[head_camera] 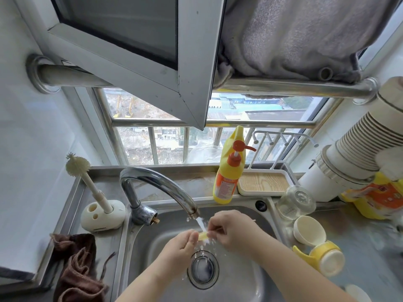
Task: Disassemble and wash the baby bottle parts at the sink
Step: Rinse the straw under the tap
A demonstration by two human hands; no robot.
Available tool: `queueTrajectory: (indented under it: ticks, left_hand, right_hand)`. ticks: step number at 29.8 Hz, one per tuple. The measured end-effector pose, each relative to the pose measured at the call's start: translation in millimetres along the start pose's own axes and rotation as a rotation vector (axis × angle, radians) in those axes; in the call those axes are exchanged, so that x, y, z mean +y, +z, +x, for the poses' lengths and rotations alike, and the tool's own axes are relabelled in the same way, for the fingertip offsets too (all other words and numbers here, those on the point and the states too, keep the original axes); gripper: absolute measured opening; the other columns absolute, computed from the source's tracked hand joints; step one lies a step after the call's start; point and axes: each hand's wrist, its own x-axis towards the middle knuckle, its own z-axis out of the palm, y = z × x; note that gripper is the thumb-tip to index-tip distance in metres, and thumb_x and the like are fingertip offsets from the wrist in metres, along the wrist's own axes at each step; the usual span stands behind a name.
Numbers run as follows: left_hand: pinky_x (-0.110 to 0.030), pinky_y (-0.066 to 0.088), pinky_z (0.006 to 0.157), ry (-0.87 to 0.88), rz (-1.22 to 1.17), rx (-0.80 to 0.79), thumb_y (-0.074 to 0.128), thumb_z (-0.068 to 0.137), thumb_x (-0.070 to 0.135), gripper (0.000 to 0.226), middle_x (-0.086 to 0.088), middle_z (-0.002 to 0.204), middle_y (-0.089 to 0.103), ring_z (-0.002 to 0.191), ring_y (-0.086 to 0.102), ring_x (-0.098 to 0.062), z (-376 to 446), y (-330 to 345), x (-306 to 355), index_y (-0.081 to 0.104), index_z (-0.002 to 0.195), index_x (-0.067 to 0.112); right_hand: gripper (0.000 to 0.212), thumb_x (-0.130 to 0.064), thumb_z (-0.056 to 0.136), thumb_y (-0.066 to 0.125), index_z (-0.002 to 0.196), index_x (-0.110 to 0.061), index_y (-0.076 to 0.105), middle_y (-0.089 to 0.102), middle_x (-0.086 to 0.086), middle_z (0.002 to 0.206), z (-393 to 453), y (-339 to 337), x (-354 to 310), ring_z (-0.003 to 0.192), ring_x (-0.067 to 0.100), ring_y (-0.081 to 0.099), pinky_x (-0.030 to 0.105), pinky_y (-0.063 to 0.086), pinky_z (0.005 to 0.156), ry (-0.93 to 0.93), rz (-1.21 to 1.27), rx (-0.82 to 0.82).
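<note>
Both of my hands meet under the running water: my left hand and right hand each pinch an end of a small, soft yellow part over the steel sink, just above the round drain. Curved chrome faucet arches in from the left. On the right counter, close to the basin rim, lie a clear glass bottle, a cream cup and a yellow collar. A ribbed brown cloth slumps on the left edge.
</note>
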Motion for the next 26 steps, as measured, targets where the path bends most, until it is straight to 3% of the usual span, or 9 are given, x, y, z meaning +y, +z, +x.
queueTrajectory:
  ticks: [2, 5, 10, 15, 18, 21, 26]
  left_hand:
    - [-0.019, 0.040, 0.072, 0.022, -0.019, -0.016, 0.031, 0.074, 0.067, 0.045, 0.026, 0.075, 0.059, 0.074, 0.053, 0.003, -2, -2, 1, 0.059, 0.085, 0.032]
    - [-0.011, 0.037, 0.061, 0.033, -0.094, -0.017, 0.053, 0.092, 0.033, 0.012, 0.027, 0.062, 0.059, 0.060, 0.052, 0.007, -3, -4, 11, 0.063, 0.088, 0.030]
    - [-0.015, 0.034, 0.042, -0.191, -0.611, 0.164, 0.069, 0.078, -0.005, 0.011, -0.002, 0.050, 0.056, 0.044, 0.042, -0.010, -3, -6, 8, 0.074, 0.074, 0.005]
    - [-0.013, 0.047, 0.044, -0.363, -1.008, 0.408, 0.063, 0.075, -0.015, 0.023, -0.007, 0.059, 0.062, 0.051, 0.054, -0.013, 4, -4, 0, 0.053, 0.077, 0.005]
    - [-0.019, 0.050, 0.053, -0.348, -0.955, 0.434, 0.064, 0.075, -0.016, 0.022, -0.014, 0.075, 0.066, 0.065, 0.060, -0.020, 4, -5, -2, 0.056, 0.078, 0.004]
    - [-0.024, 0.048, 0.066, -0.247, -0.805, 0.390, 0.068, 0.070, -0.016, 0.018, -0.007, 0.070, 0.069, 0.066, 0.062, -0.017, 3, -3, 2, 0.062, 0.074, 0.002]
    - [-0.010, 0.046, 0.066, -0.114, -0.653, 0.216, 0.060, 0.083, -0.008, 0.012, 0.003, 0.077, 0.072, 0.071, 0.064, -0.004, 3, 3, 13, 0.066, 0.076, -0.001]
  right_hand:
    - [0.011, -0.031, 0.088, 0.059, 0.086, -0.023, 0.068, 0.052, -0.017, 0.076, -1, -3, 3, 0.076, 0.006, 0.052, 0.025, 0.046, 0.071, 0.049, 0.038, 0.050]
    - [0.011, -0.031, 0.088, 0.059, 0.085, -0.024, 0.067, 0.053, -0.017, 0.076, -3, -4, 9, 0.077, 0.004, 0.052, 0.025, 0.047, 0.074, 0.086, 0.061, 0.067]
    - [0.014, -0.030, 0.087, 0.062, 0.073, -0.030, 0.063, 0.058, -0.011, 0.066, -23, 3, 25, 0.064, 0.003, 0.053, 0.021, 0.046, 0.063, 0.253, 0.209, 0.034]
    - [0.016, -0.027, 0.085, 0.064, 0.069, -0.026, 0.065, 0.052, -0.008, 0.056, -43, 14, 38, 0.053, 0.003, 0.045, 0.018, 0.039, 0.057, 0.395, 0.309, 0.025]
    - [0.019, -0.028, 0.086, 0.063, 0.067, -0.029, 0.062, 0.052, -0.008, 0.057, -52, 13, 47, 0.055, 0.004, 0.046, 0.019, 0.039, 0.058, 0.463, 0.307, 0.032]
    - [0.017, -0.029, 0.086, 0.062, 0.070, -0.028, 0.063, 0.052, -0.008, 0.058, -54, 10, 46, 0.055, 0.004, 0.046, 0.017, 0.038, 0.056, 0.439, 0.310, 0.066]
    - [0.015, -0.027, 0.087, 0.062, 0.072, -0.025, 0.065, 0.055, -0.007, 0.057, -55, 5, 35, 0.055, 0.003, 0.048, 0.020, 0.041, 0.058, 0.353, 0.324, 0.139]
